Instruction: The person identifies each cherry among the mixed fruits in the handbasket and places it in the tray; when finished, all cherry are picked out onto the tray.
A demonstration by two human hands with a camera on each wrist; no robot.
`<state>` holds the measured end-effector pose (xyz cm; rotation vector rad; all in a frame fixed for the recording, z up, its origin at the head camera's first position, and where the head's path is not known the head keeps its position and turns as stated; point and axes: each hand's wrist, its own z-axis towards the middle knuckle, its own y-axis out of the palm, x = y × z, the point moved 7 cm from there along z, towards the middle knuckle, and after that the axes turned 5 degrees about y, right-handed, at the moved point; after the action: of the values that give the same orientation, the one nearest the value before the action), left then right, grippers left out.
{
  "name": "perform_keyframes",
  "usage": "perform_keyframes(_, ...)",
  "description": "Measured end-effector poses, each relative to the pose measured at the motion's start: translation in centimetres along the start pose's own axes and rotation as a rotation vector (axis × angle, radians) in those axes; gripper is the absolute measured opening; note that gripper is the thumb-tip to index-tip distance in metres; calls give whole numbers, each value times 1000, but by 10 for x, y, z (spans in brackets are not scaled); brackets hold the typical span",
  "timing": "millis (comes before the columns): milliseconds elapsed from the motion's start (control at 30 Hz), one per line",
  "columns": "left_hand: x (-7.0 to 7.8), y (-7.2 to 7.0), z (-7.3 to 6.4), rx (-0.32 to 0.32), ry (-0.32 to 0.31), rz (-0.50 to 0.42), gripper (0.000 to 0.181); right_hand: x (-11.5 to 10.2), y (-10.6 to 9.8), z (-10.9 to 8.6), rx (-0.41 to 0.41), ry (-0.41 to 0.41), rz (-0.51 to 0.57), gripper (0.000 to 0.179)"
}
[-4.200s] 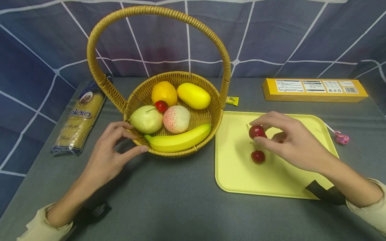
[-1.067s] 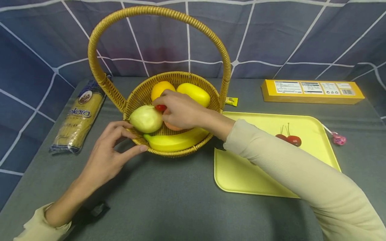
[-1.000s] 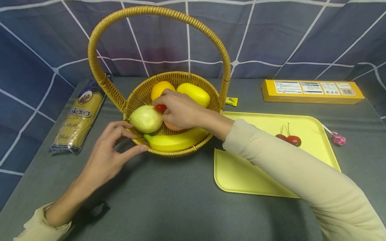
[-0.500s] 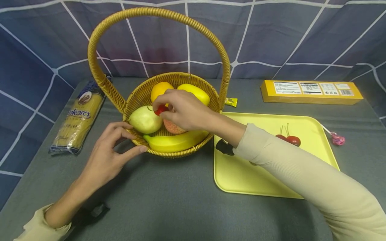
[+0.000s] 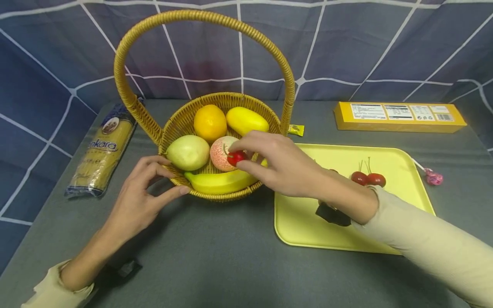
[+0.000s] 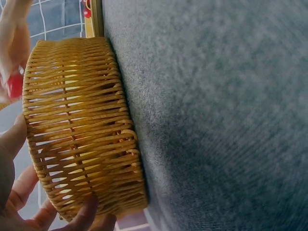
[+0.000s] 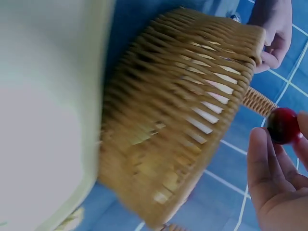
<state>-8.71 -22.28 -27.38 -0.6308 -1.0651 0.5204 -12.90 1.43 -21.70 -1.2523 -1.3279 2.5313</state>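
My right hand pinches a red cherry by thumb and fingertips, above the front right of the wicker basket. A peach shows just behind the cherry. The basket also holds a green pear, an orange, a yellow mango and a banana. At the basket's left front, my left hand grips the rim, thumb on the front edge and fingers on the side. In the right wrist view the cherry hangs clear of the basket wall.
A yellow tray bears two cherries; my right arm hides part of it. Around lie a pasta packet, a yellow box, a small yellow packet and a pink lollipop. The basket's tall handle arches above.
The right hand has lifted the cherry from between the pear, orange and peach and carried it right and toward the front of the basket. The left hand has stayed on the rim.
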Motion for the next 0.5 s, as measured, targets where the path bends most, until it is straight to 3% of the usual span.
perform_keyframes(200, -1, 0, 0, 4, 0, 5, 33, 13, -22, -44, 62, 65, 22, 22)
perform_keyframes(500, 0, 0, -1, 4, 9, -3, 33, 44, -70, -119, 47, 380, 16, 32)
